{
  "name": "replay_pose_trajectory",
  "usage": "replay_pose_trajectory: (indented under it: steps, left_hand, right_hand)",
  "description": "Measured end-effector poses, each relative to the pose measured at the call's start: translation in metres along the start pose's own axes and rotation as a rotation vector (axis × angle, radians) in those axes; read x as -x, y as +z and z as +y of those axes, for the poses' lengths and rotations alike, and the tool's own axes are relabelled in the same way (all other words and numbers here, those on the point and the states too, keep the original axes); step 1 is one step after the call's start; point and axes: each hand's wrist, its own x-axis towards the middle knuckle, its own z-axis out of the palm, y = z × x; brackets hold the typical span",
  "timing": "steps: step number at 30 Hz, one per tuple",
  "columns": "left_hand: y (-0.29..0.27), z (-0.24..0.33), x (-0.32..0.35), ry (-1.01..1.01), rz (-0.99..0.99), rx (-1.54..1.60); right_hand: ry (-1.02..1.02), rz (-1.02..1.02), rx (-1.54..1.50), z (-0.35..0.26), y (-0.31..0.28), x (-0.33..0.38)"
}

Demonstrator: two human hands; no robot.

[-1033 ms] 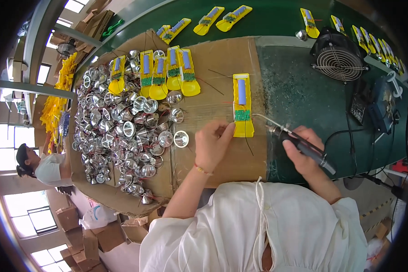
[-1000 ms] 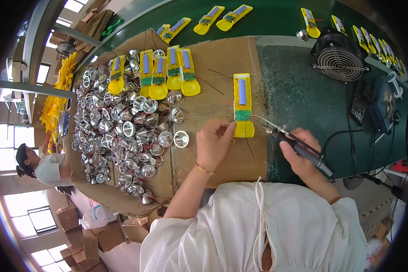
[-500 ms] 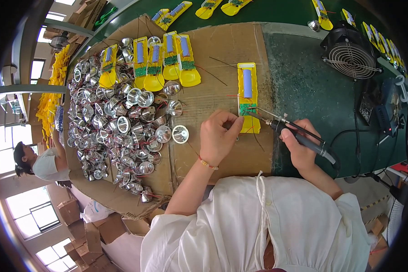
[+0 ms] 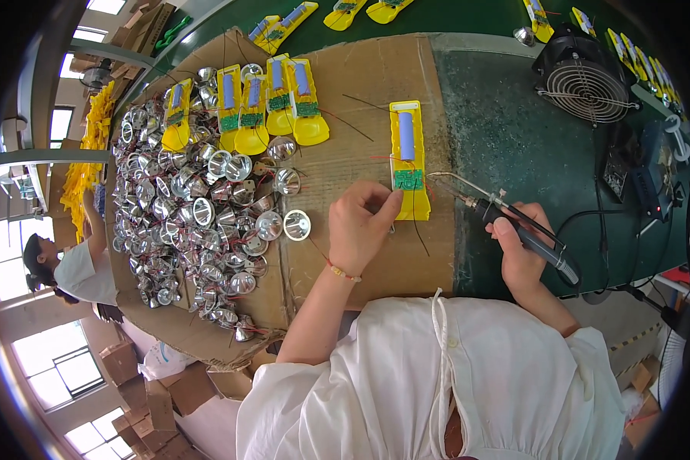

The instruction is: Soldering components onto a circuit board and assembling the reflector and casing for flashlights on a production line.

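Note:
A yellow housing (image 4: 415,207) lies upright in front of me on the cardboard, with a blue cylindrical battery (image 4: 406,136) and a green circuit board (image 4: 408,180) in it. Thin red and black wires stick out around the board. My left hand (image 4: 363,222) is closed, its thumb and fingertips pinched together at the housing's left edge beside the board; what they hold, if anything, is hidden. In my right hand (image 4: 523,244) is a soldering iron (image 4: 530,242) with a thin curved metal feed tube (image 4: 460,181). Its tip points left, just right of the housing and apart from the board.
Many shiny reflector cups (image 4: 203,212) are heaped on cardboard (image 4: 360,84) at the left, several yellow housings (image 4: 308,132) on their far edge. A black fan (image 4: 586,88) stands at the far right, near a soldering station (image 4: 653,180) with cables. Another person (image 4: 84,268) is at far left.
The soldering iron has drawn back to the right, off the circuit board. My left hand stays pinched by the housing. The view has shifted slightly.

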Motion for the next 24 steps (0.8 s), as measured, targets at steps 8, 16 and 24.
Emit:
replay_pose_trajectory:
  steps: [8, 16, 24]
  left_hand:
    - [0.004, -0.002, 0.016, 0.535, 0.103, -0.163]
    - [0.01, -0.007, 0.008, 0.226, 0.052, -0.108]
    - [0.011, -0.003, 0.005, 0.212, 0.039, -0.131]
  right_hand:
    - [0.027, -0.005, 0.039, 0.001, -0.004, 0.005]
    - [-0.117, -0.11, 0.166, -0.005, 0.004, 0.0]
    - [-0.115, -0.116, 0.242, -0.003, 0.01, -0.005]
